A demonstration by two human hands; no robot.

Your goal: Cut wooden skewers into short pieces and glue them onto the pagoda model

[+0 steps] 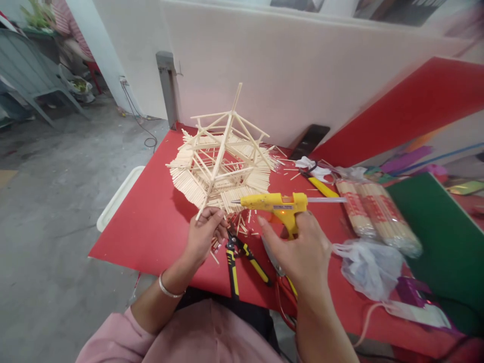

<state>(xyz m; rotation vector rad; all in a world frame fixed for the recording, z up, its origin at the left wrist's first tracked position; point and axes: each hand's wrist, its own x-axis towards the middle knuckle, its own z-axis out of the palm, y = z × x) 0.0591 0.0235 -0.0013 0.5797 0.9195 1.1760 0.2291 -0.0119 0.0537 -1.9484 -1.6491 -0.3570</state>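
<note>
A frame of thin pale wooden sticks (191,185) stands on the red tabletop (151,212), with a wide ring of sticks at its base and a pointed, roof-like top. At its near edge my left hand (204,233) is closed, thumb and fingers pinched beside a slanting strut; the fingertips are partly hidden. My right hand (308,249) grips a yellow glue gun (264,202) by its handle. The metal nozzle points left, just above the near side of the ring. A clear glue stick (327,200) juts from the gun's back. Black-and-yellow pliers (231,267) lie between my forearms.
Stick offcuts (242,224) are scattered around the frame. Yellow-handled cutters (321,186), bundled sticks in plastic (385,214), a plastic bag (372,269) and a green board (438,227) lie to the right. A pale wall (283,80) rises behind. Another person (71,25) sits far left.
</note>
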